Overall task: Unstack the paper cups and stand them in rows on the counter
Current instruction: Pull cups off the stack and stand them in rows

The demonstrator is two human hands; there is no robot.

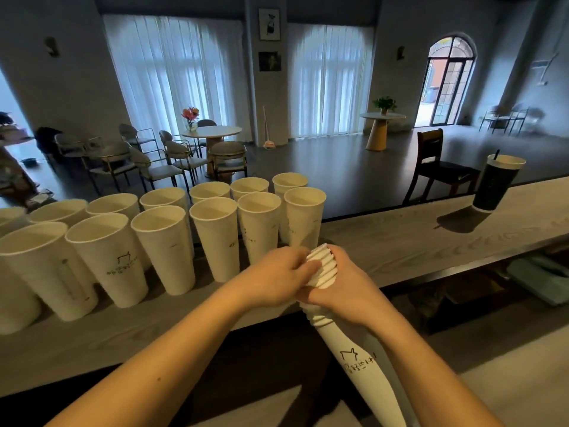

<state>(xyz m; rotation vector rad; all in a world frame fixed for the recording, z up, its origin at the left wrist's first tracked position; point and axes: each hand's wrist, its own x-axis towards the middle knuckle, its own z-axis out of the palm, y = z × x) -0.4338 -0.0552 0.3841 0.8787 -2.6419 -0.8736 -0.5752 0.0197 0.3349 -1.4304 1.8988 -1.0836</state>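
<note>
Just right of standing cups [212,235] on counter [431,241], we are gripping nested stack [345,331]: right hand [348,288] wrapping its rims, left hand [277,278] pinching top cup. Two rows are already standing; several nested cups are remaining, we are judging. Dark cup [497,186] standing far right.

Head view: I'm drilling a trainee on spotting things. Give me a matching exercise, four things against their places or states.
Things:
1. cup stack
2. white cups
3. dark cup
4. flowers

Places or states:
A. on a round table in the room
B. alone at the counter's right end, with a straw
C. gripped by both hands
D. upright in rows on the counter

Pairs: 1-C, 2-D, 3-B, 4-A
</note>
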